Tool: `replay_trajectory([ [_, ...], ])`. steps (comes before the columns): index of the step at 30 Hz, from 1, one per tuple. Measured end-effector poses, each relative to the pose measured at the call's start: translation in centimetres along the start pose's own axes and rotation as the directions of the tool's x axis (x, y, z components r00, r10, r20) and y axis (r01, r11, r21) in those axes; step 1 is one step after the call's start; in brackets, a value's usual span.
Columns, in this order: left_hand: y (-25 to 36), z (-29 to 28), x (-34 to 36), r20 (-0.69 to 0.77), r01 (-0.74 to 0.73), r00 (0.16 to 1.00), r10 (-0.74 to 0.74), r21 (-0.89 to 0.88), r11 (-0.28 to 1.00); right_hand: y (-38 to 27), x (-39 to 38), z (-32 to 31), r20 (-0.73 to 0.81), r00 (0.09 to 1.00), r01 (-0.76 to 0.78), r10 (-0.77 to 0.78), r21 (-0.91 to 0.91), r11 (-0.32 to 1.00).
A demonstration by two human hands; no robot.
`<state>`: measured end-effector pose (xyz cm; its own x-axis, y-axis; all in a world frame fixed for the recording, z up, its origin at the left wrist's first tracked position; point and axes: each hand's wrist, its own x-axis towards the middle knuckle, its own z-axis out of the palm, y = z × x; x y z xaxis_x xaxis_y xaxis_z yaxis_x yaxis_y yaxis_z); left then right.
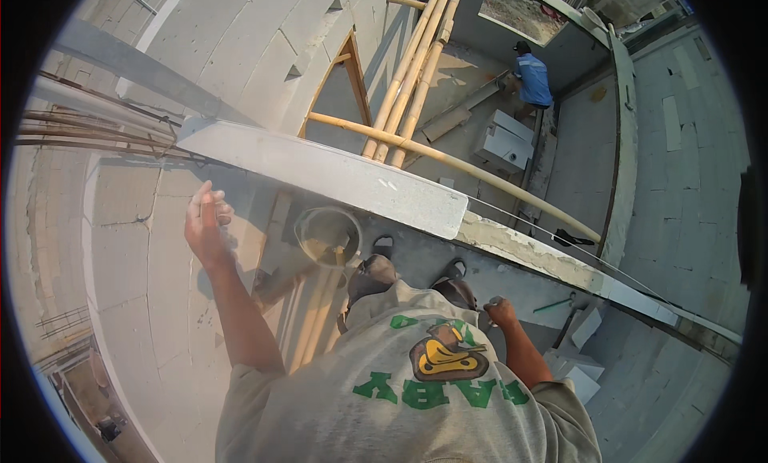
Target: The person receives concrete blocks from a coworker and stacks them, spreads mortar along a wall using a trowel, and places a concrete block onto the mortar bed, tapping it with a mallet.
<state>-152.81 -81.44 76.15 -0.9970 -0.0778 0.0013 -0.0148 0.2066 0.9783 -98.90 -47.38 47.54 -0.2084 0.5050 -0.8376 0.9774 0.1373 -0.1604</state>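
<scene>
Here we are, looking down on the long pale block (320, 169), lying slantwise along the top of the wall (528, 257) in front of us. Our left hand (210, 227) is up near its left end, fingers loosely bent and apart, dusty white, gripping nothing we can see. Our right hand (502, 312) is down by our side, fingers curled in; whether they clasp anything, we cannot tell.

And there's plenty about us! A bamboo pole (480, 173) crosses just beyond the block, in the way on the far side, with more bamboo poles (433, 63) rising behind it. Rough mortar covers the wall top right of the block, a taut string (528, 221) running beside it. Below, a bucket (310, 223) stands by our feet, while white blocks (578, 369) crowd our lower right. Across the wall, a co-worker in blue (533, 81) bends near a white stack (506, 139).
</scene>
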Motion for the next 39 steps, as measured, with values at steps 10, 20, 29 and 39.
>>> replay_trajectory([
  [10, 11.7, 22.4, -18.2, 0.511, -0.289, 0.746, 0.428, -0.33, 0.899, 13.8, -6.3, 0.1, -0.1, 0.944, -0.166, 0.316, 0.682, 0.713],
  [20, 13.0, 44.5, -54.6, 0.908, -0.289, -0.362, 0.213, -0.326, 0.9, 36.4, -11.0, 2.4, -0.155, 0.76, -0.17, 0.632, 0.89, 0.423],
  [29, 9.0, 54.7, -76.2, 0.711, -0.301, -0.703, 0.019, -0.322, 0.898, 48.3, -14.4, 8.1, 0.169, 0.526, -0.211, 0.834, 0.975, -0.065],
  [39, 4.0, 67.7, -103.8, 0.617, -0.374, -0.72, -0.318, 0.041, 0.927, 58.1, -13.1, -2.0, 0.351, 0.592, -0.289, 0.726, 0.933, -0.215],
])
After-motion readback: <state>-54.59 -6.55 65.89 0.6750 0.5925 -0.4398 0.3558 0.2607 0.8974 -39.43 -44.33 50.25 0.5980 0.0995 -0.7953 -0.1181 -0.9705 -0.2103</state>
